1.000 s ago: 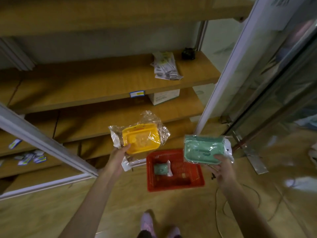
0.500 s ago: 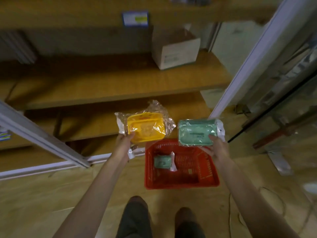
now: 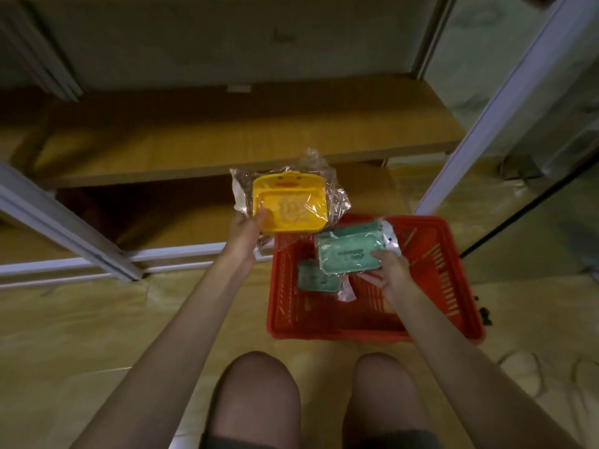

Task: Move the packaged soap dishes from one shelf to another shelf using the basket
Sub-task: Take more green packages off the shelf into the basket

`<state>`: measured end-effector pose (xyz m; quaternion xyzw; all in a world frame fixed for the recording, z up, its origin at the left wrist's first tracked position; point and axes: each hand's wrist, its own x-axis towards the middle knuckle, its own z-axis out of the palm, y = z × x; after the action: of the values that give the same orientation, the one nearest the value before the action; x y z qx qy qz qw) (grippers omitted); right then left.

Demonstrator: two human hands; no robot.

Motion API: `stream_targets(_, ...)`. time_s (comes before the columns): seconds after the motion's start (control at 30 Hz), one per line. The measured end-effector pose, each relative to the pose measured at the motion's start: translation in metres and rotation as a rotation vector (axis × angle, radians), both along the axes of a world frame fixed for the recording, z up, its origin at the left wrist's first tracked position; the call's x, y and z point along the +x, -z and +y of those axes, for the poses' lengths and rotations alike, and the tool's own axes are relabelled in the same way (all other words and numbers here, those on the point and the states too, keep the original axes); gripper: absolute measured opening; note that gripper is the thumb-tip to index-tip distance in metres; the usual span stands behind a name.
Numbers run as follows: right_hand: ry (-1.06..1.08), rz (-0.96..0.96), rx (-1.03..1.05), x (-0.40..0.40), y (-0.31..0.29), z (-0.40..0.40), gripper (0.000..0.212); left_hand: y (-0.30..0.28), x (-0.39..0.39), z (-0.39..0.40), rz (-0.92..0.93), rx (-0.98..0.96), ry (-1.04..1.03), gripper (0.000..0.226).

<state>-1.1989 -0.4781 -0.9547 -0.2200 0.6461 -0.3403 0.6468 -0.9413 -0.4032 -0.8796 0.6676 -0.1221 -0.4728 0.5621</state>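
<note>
We held two pkgd dishes over the red basket (image 3: 447,273): left hand (image 3: 241,236) gripped the yellow soap dish (image 3: 290,202) at its near-left corner, above the basket's far-left corner; right hand (image 3: 390,270) pinched the green soap dish (image 3: 350,252) by its near edge. Judged light, rigid; film slippery, so grip rims, not wrap.

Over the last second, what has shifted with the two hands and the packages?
The right hand has lowered its green plastic-wrapped soap dish into the red plastic basket. The left hand keeps its grip on the yellow wrapped soap dish; the smaller green packaged dish stayed in the basket.
</note>
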Motion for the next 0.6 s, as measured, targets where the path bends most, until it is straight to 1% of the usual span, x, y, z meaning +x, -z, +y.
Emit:
stream_targets(0.07,-0.004,0.033,0.035,0.002,0.036,-0.001,0.032,0.024,-0.003,0.002,-0.002,-0.001,-0.005,0.028)
stream_targets(0.2,0.009,0.134,0.11,0.007,0.097,-0.009,0.034,0.059,-0.009,0.007,-0.001,-0.03,0.01,0.043)
stream_targets(0.27,0.014,0.186,0.104,0.011,0.122,-0.017,0.037,0.072,-0.01,0.007,0.033,-0.055,0.016,0.04)
stream_targets(0.33,-0.017,0.241,0.129,0.016,0.141,-0.023,0.04,0.08,-0.011,0.005,0.073,-0.065,0.016,0.029)
stream_targets(0.43,-0.058,0.238,0.177,0.026,0.163,-0.026,0.04,0.088,-0.012,0.002,0.119,-0.079,0.017,0.02)
stream_targets(0.5,-0.095,0.232,0.208,0.033,0.174,-0.027,0.044,0.091,-0.012,0.0,0.132,-0.076,0.024,0.024)
stream_targets(0.6,-0.111,0.197,0.237,0.041,0.189,-0.029,0.046,0.097,-0.013,-0.001,0.155,-0.073,0.035,0.04)
